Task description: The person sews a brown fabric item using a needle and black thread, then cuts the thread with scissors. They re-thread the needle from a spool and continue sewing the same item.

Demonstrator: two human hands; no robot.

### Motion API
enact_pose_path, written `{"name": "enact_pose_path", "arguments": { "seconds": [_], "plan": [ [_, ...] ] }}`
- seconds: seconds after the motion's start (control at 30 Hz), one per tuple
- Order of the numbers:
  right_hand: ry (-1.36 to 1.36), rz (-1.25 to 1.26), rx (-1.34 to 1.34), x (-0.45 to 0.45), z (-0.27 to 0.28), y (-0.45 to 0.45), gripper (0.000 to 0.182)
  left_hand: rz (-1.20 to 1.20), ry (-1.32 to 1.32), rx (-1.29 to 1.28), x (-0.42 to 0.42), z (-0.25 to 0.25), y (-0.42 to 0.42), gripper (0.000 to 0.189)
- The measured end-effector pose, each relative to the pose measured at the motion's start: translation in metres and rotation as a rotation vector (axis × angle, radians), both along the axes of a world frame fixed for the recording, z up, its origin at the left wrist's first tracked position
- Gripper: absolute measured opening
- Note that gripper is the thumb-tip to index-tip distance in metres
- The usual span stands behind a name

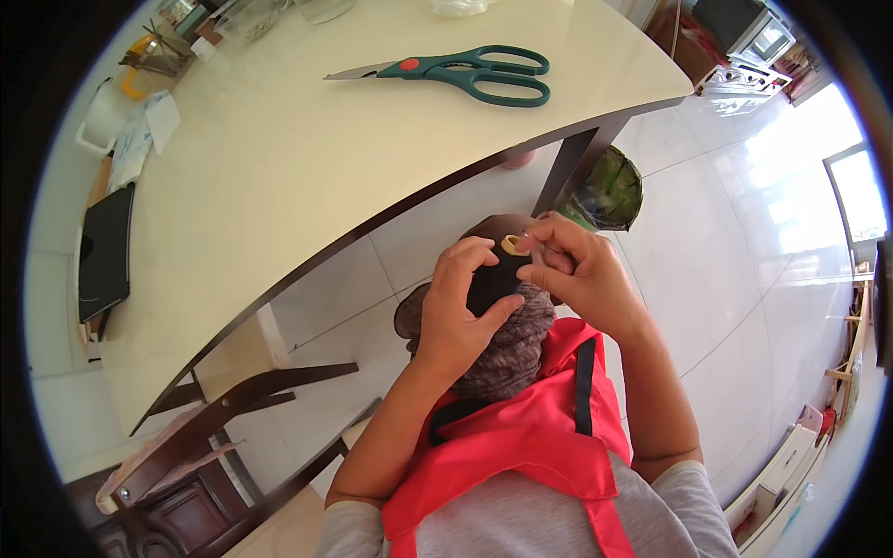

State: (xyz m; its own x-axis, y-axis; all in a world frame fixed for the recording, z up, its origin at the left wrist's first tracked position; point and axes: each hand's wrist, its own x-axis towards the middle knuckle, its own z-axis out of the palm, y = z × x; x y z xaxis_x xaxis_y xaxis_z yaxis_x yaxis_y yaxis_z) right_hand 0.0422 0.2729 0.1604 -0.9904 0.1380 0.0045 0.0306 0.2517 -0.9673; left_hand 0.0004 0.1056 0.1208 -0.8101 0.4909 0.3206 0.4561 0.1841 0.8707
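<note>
In front of my lap, my left hand (460,296) curls around a black rounded object (494,284), fingers on its far side and thumb on its near side. A small yellowish ring (515,245) shows at the object's upper end. The fingertips of my right hand (575,265) are at the ring and the object's right edge. Whether they pinch something thin cannot be made out. Beyond the hands, green-handled kitchen scissors (474,73) lie closed on the cream tabletop (314,160).
The table's dark edge curves past my hands. A green bin (607,192) stands by the table leg, to my right. On the left are a wooden chair (230,411) and a black flat device (108,251). Clear containers (251,21) stand at the table's far side.
</note>
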Motion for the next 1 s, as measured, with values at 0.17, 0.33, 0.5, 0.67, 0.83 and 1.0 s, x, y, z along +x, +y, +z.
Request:
{"name": "enact_pose_path", "arguments": {
  "seconds": [0.17, 0.33, 0.5, 0.67, 0.83, 1.0],
  "plan": [
    [0.009, 0.045, 0.152, 0.001, 0.003, 0.004, 0.016, -0.007, 0.039, 0.002, 0.0, -0.001, 0.003, 0.049],
    [0.112, 0.102, 0.277, -0.004, 0.003, 0.006, 0.013, -0.008, 0.023, 0.045, 0.0, -0.003, 0.006, 0.047],
    [-0.025, 0.166, 0.243, -0.011, 0.009, 0.008, 0.019, 0.035, 0.101, 0.06, -0.002, -0.019, 0.008, 0.05],
    [0.002, 0.234, 0.245, -0.014, 0.004, 0.012, 0.016, 0.048, 0.094, 0.1, -0.001, -0.024, 0.007, 0.051],
    [0.096, 0.239, 0.29, -0.016, -0.006, 0.013, 0.015, 0.059, 0.109, 0.077, -0.001, -0.026, 0.007, 0.051],
    [0.207, 0.144, 0.333, -0.016, -0.016, 0.009, 0.014, 0.085, -0.029, 0.175, -0.003, -0.031, 0.009, 0.051]
  ]
}}
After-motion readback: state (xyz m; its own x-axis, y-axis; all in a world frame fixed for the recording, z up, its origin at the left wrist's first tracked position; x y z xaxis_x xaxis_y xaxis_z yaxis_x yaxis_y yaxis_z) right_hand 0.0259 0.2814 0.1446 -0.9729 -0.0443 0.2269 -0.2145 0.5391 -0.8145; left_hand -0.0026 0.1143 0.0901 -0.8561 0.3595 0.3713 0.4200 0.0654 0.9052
